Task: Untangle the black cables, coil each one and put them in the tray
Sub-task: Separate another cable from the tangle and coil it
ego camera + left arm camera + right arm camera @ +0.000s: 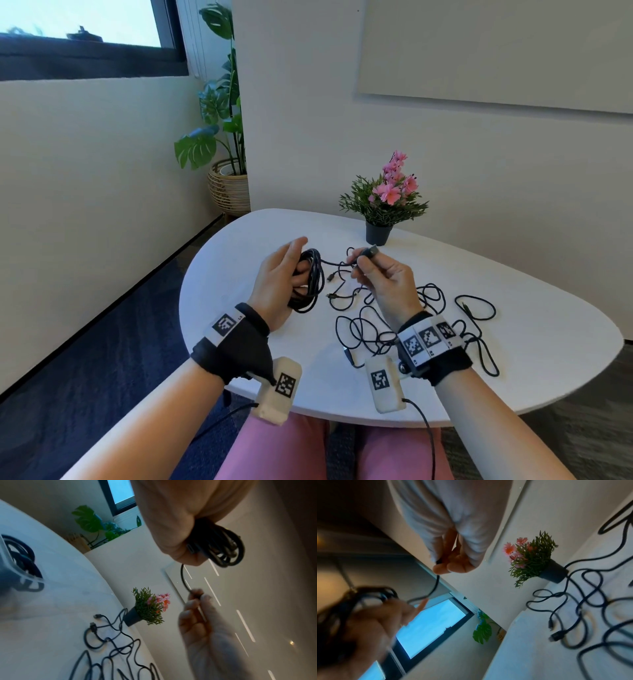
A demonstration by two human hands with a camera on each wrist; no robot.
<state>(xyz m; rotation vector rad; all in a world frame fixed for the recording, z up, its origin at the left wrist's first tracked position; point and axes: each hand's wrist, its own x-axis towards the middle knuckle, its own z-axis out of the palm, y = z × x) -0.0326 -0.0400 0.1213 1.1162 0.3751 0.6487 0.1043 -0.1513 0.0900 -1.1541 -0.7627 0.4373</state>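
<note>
You are gripping the coil (310, 281) in your left hand (281, 274) while your right hand (383, 277), at three o'clock, is pinching its plug end (370, 252) to finish winding; remaining cables (411, 318) are lying tangled at five o'clock.

Lay loose cables (404, 318) on the bench (534, 359), right of the coil (310, 279) raised in the left hand (279, 274); stood behind them a potted plant (385, 202); tray (10, 566) farther left.

Office room: whiteboard (496, 51), carpet floor (102, 359), potted monstera (219, 113), window (82, 24).
</note>
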